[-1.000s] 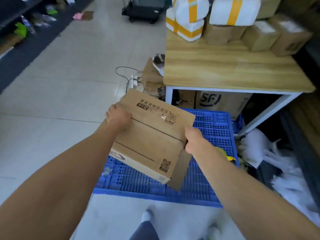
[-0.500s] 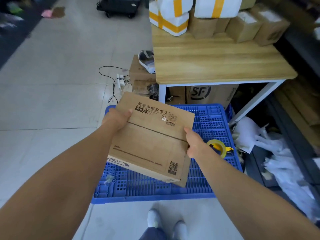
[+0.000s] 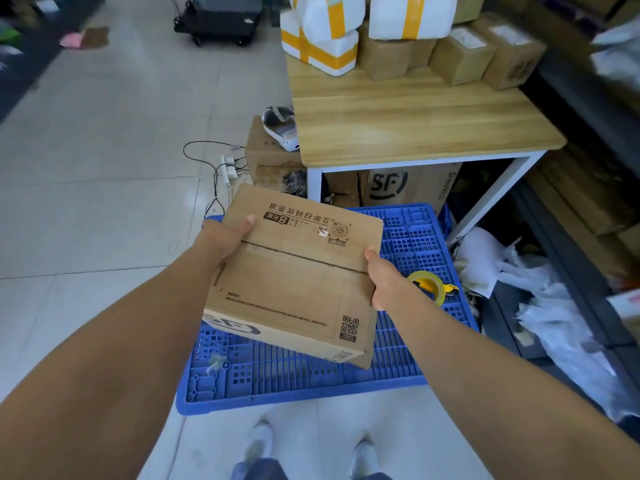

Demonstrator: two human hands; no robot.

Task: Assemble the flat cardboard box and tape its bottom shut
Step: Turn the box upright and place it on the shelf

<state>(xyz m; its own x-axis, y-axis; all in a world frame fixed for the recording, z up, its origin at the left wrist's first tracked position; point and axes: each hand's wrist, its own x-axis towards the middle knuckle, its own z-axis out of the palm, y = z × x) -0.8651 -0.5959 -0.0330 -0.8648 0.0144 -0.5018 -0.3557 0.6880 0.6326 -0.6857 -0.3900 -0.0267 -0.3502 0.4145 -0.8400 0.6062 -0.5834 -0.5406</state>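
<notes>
I hold a brown cardboard box (image 3: 294,275) in the air above a blue plastic pallet (image 3: 412,244). Its two flaps meet in a dark seam across the face turned up to me, with printed text and a QR code on it. My left hand (image 3: 225,237) grips the box's left edge, thumb on top. My right hand (image 3: 382,275) grips its right edge at the seam. A yellow tape dispenser (image 3: 431,285) lies on the pallet just right of my right hand, partly hidden by it.
A wooden table (image 3: 415,123) with white legs stands beyond the pallet, stacked with taped parcels (image 3: 325,32) at its back. Boxes (image 3: 408,185) sit under it. Cables and a power strip (image 3: 227,168) lie on the tiled floor. Crumpled white plastic (image 3: 540,299) lies at right.
The box has turned more level and its loose lower-right flap is now folded in. My view has shifted so the table sits more to the right.
</notes>
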